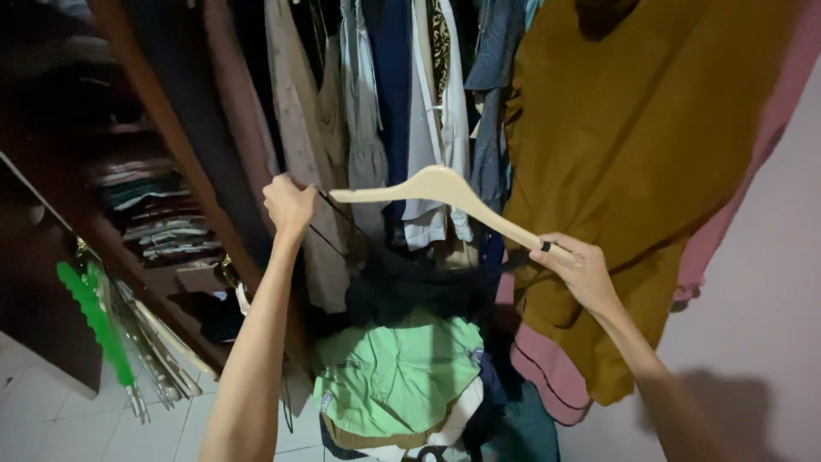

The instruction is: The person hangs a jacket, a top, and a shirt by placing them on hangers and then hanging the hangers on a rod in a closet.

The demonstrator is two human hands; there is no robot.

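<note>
A pale wooden hanger [445, 192] is held out in front of an open wardrobe. My right hand [577, 265] grips its right end. My left hand [288, 205] pinches the thin strap of a sheer black garment [410, 287] that droops below the hanger. The strap runs from my left hand toward the hanger's left end. A ring sits on one finger of my right hand.
Hanging clothes fill the wardrobe [171, 128]: a mustard top [633, 154], a pink garment [727, 231], beige, white and navy pieces. A light green garment [393, 376] tops a pile below. Folded clothes [158, 214] lie on shelves at left. Green and metal hangers [111, 334] hang lower left.
</note>
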